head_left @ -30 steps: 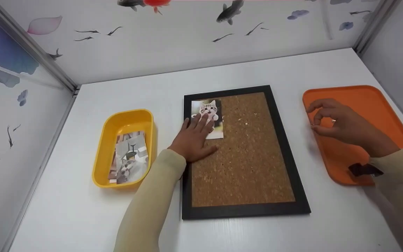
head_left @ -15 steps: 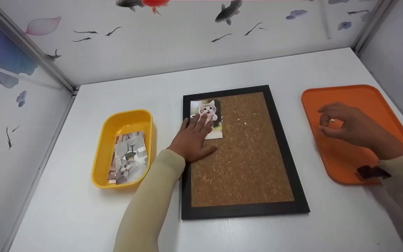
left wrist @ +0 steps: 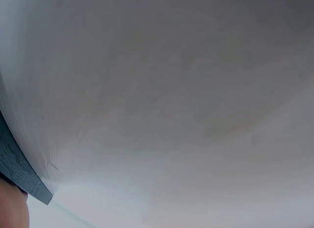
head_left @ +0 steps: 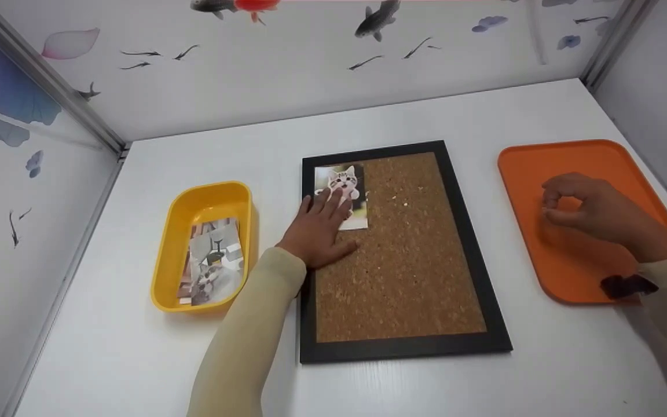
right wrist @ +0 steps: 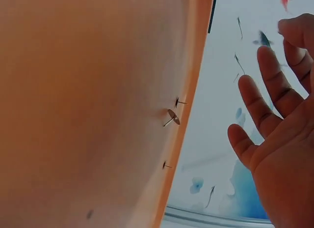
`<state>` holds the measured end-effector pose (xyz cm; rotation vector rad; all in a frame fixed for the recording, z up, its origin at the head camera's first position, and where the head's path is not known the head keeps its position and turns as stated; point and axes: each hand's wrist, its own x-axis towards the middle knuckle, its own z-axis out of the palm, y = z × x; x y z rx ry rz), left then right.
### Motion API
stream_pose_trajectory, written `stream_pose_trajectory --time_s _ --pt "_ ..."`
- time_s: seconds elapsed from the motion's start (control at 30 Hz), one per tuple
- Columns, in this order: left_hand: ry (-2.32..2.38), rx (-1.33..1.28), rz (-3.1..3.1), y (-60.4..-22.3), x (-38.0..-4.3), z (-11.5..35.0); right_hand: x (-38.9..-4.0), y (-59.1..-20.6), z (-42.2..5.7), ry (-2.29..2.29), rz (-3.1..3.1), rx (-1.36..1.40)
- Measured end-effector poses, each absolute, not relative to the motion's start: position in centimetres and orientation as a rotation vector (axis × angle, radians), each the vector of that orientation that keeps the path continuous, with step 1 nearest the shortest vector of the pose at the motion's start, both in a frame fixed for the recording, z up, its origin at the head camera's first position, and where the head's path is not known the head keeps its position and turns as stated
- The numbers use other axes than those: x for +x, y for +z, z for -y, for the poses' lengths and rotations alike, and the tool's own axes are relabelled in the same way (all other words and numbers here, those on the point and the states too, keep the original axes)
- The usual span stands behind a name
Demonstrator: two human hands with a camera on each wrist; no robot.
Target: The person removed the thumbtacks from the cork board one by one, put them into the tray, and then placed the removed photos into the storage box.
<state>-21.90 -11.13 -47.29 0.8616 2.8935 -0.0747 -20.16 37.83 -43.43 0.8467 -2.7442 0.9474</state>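
My left hand [head_left: 323, 229] lies flat, fingers spread, on a kitten photo [head_left: 356, 214] at the upper left of a black-framed cork board [head_left: 409, 272]. In the left wrist view, only a sliver of the hand [left wrist: 12, 208] and the dark frame edge [left wrist: 22, 164] show. Over an orange tray [head_left: 571, 272] hovers my right hand [head_left: 594, 208], index finger and thumb bent toward each other with a gap; I see nothing held. The right wrist view shows its other fingers loosely extended, apart from a thumbtack [right wrist: 172, 118] and a few more tacks on the tray.
Left of the board stands a yellow bin [head_left: 162, 266] with photos [head_left: 217, 260] inside, the top one showing a grey cat. White table [head_left: 397, 385] surrounds everything. Panels printed with fish [head_left: 377, 20] enclose the back and sides.
My right hand has moved rightward, farther over the orange tray, and a small shiny tack seen within its finger loop is now out of sight. My left hand has stayed on the photo.
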Motion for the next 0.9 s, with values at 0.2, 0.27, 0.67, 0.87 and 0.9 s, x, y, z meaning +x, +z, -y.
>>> stream_pose_trajectory --time_s 0.2,0.27,0.67,0.87,0.9 --pt "-0.068 0.858 -2.894 -47.2 -21.8 11.1 -20.6 -43.3 -38.4 0.961 2.869 0.695" --pt "-0.059 0.859 -2.892 -47.2 -21.8 11.1 -20.8 -43.3 -38.5 0.973 2.933 0.637" --pt "-0.055 0.869 -2.893 -47.4 -21.9 11.1 -22.7 -43.1 -38.9 0.984 3.216 0.439" --pt "-0.061 0.870 -2.899 -47.4 -21.9 11.2 -23.6 -43.3 -39.2 0.977 3.293 0.419" --pt "-0.063 0.872 -2.900 -47.4 -21.9 11.1 -23.6 -43.3 -39.3 0.986 3.298 0.413"
